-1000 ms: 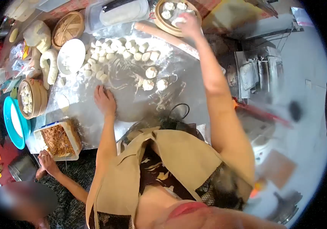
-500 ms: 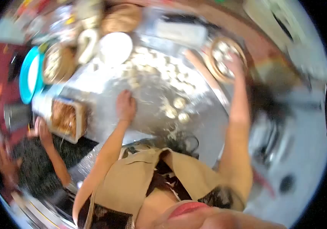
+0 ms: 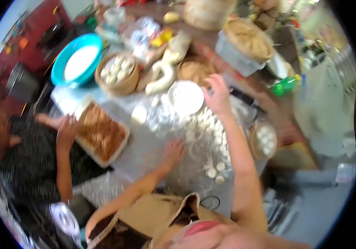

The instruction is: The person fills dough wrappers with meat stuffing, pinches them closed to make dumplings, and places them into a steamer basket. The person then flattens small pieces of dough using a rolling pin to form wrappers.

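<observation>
My right hand (image 3: 218,94) is raised with fingers apart at the right rim of a white bowl (image 3: 189,108) holding white powder; I cannot tell whether it touches the rim. Lying on the floury metal tabletop (image 3: 144,162), my left hand (image 3: 173,152) has its fingers stretched out and holds nothing. Many small pale dough pieces (image 3: 207,128) are scattered between the bowl and my right forearm. A few flat dough rounds (image 3: 220,167) lie nearer to me. To the right of that forearm stands a round basket (image 3: 264,140) with white dough balls in it.
A co-worker's hand (image 3: 66,128) is at a tub of brown filling (image 3: 102,135) on the left. Behind are a turquoise basin (image 3: 57,79), a basket of dough pieces (image 3: 118,72) and a thick dough roll (image 3: 161,79). A green bottle (image 3: 286,85) lies back right.
My right hand has moved from the dough balls in the right-hand basket to the white bowl. My left hand stays on the tabletop. The view has swung left.
</observation>
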### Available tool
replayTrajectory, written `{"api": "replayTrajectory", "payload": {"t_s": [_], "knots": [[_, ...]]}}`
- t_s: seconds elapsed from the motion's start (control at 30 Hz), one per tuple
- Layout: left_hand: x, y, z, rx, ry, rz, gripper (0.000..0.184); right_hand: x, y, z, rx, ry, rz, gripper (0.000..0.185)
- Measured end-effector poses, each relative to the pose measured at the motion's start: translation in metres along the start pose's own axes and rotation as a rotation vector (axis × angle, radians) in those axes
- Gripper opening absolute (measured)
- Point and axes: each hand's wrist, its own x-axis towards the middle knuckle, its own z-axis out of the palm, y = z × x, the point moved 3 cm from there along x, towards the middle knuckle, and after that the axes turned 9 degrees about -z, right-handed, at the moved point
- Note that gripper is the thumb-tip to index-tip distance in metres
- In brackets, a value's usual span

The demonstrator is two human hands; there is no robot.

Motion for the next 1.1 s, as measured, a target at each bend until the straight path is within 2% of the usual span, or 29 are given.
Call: {"api": "replayTrajectory", "payload": {"t_s": [0.07, 0.13, 0.17, 0.3, 0.4, 0.5, 0.53, 0.57, 0.7, 0.77, 0.83, 0.97, 1.0, 1.03, 1.07, 1.1], "knots": [[0.017, -0.023, -0.012, -0.236, -0.019, 0.049, 0.034, 0.063, -0.008, 0.0, -0.056, 0.051, -0.119, 0.028], [0.035, -0.049, -0.025, -0.217, -0.037, 0.016, 0.029, 0.13, 0.01, -0.009, -0.117, 0.05, -0.043, 0.024], [0.041, -0.062, -0.027, -0.2, 0.112, 0.113, 0.026, 0.17, 0.019, -0.017, -0.14, 0.069, 0.007, 0.023], [0.049, -0.06, -0.044, -0.18, 0.164, 0.161, 0.022, 0.29, 0.082, -0.034, -0.542, 0.284, -0.246, 0.03], [0.052, -0.06, -0.051, -0.226, 0.076, 0.116, 0.024, 0.352, 0.115, -0.033, -0.626, 0.246, -0.196, 0.035], [0.054, -0.065, -0.048, -0.24, 0.076, 0.127, 0.027, 0.39, 0.138, -0.024, -0.637, 0.223, -0.253, 0.045], [0.055, -0.065, -0.049, -0.245, 0.079, 0.129, 0.027, 0.396, 0.125, -0.018, -0.707, 0.067, -0.089, 0.041], [0.055, -0.064, -0.051, -0.254, 0.079, 0.131, 0.027, 0.399, 0.122, -0.013, -0.77, -0.088, 0.082, 0.038], [0.055, -0.065, -0.051, -0.256, 0.08, 0.155, 0.028, 0.393, 0.147, -0.024, -0.747, -0.069, 0.141, 0.035], [0.053, -0.064, -0.053, -0.221, 0.048, 0.144, 0.028, 0.377, 0.122, -0.053, -0.724, 0.218, -0.221, 0.034], [0.054, -0.066, -0.048, -0.204, 0.036, 0.164, 0.028, 0.357, 0.09, -0.091, -0.781, 0.194, -0.233, 0.034], [0.049, -0.066, -0.037, -0.155, 0.076, 0.164, 0.023, 0.26, -0.024, -0.168, -0.798, 0.04, -0.336, 0.03], [0.049, -0.069, -0.034, -0.113, -0.037, 0.097, 0.027, 0.23, -0.05, -0.181, -0.771, -0.009, -0.337, 0.029], [0.049, -0.073, -0.028, -0.136, -0.043, 0.089, 0.026, 0.196, -0.062, -0.196, -0.749, -0.017, -0.251, 0.027], [0.047, -0.074, -0.025, -0.1, 0.053, 0.125, 0.026, 0.156, -0.075, -0.21, -0.718, -0.032, -0.148, 0.025], [0.049, -0.077, -0.024, -0.167, 0.071, 0.165, 0.027, 0.12, -0.085, -0.225, -0.809, -0.106, -0.171, 0.02]]}}
